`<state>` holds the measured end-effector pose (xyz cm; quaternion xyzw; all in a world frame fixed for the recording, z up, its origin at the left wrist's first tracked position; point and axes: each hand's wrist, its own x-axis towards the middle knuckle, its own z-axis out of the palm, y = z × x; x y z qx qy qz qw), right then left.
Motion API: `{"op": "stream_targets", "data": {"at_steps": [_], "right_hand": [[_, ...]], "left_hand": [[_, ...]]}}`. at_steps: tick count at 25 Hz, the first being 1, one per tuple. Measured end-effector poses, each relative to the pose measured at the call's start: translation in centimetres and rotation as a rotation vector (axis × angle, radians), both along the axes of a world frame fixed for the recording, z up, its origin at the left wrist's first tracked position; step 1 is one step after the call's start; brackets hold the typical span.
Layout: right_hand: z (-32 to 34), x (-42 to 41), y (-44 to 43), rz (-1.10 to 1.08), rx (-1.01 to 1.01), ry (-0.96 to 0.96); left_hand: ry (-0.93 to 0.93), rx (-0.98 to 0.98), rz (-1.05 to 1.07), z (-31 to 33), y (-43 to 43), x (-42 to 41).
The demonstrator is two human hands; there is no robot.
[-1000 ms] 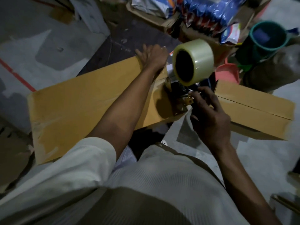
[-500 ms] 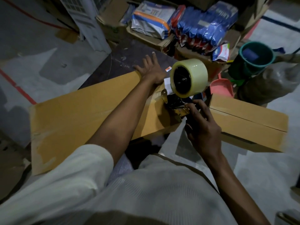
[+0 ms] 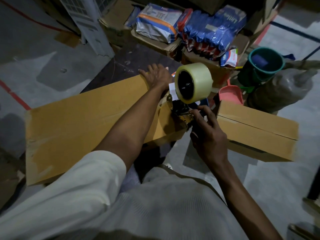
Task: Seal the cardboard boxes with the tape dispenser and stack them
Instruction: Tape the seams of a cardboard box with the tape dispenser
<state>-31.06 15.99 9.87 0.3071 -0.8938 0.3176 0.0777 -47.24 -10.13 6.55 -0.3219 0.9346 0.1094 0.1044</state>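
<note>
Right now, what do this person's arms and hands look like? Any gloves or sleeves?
Both grips are bare hands: no glove, ring or watch shows on the left grip or the right grip. A loose off-white sleeve covers the left upper arm to about the elbow. The right forearm is uncovered.

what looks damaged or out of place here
The long box has pale, scuffed patches at its left end, as if the surface peeled. The carton under the white bag at the back is torn at its edge. The dispenser in the right hand looks fine.
</note>
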Motion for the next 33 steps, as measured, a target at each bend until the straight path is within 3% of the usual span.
{"op": "stream_targets", "data": {"at_steps": [13,22,33], "right_hand": [[1.0,5.4,5.7,-0.019,0.030,-0.037],[0.0,5.0,6.4,-0.004,-0.038,-0.033],[-0.4,5.8,6.6,-0.014,-0.067,-0.036]], "left_hand": [[-0.009,-0.039,-0.040,0.5,0.2,0.8],[0.043,0.063,-0.307,-2.9,5.7,8.7],[-0.009,0.004,-0.098,1.1,3.3,4.1]]}}
